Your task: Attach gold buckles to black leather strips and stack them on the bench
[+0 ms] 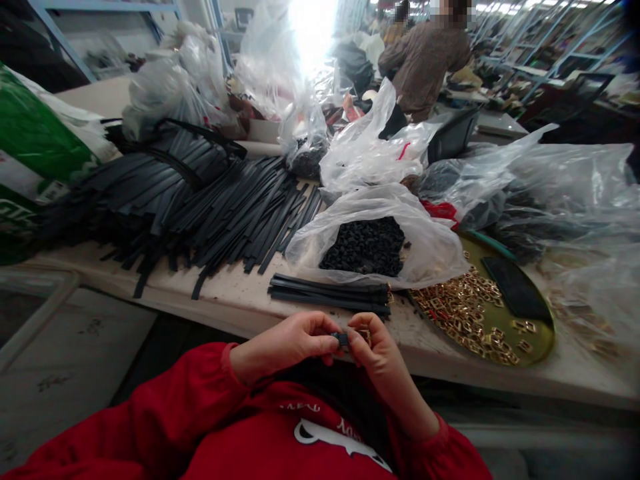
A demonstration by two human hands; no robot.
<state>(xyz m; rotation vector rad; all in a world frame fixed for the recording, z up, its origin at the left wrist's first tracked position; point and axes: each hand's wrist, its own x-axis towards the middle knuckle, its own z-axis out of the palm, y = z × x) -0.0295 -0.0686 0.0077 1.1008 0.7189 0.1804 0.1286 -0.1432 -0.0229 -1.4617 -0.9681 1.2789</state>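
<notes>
Close to my body, at the table's front edge, my two hands meet. My left hand (287, 341) pinches the end of a black strap (342, 339) between thumb and fingers. Fingers of my right hand (381, 353) are closed around a gold buckle (367, 336) at the other side of that strap; most of the strap is hidden. Just beyond my hands lies a small stack of black straps (325, 292) with gold buckles at its right end. An open plastic bag (305, 243) behind it holds many small black loops (365, 247).
A round golden tray (537, 343) at right carries loose gold buckles (465, 300) and a dark phone-like slab (517, 287). Piles of black straps (240, 213) spread over the table's left. Plastic bags (375, 150) crowd the back. Beyond them stands another person (425, 63).
</notes>
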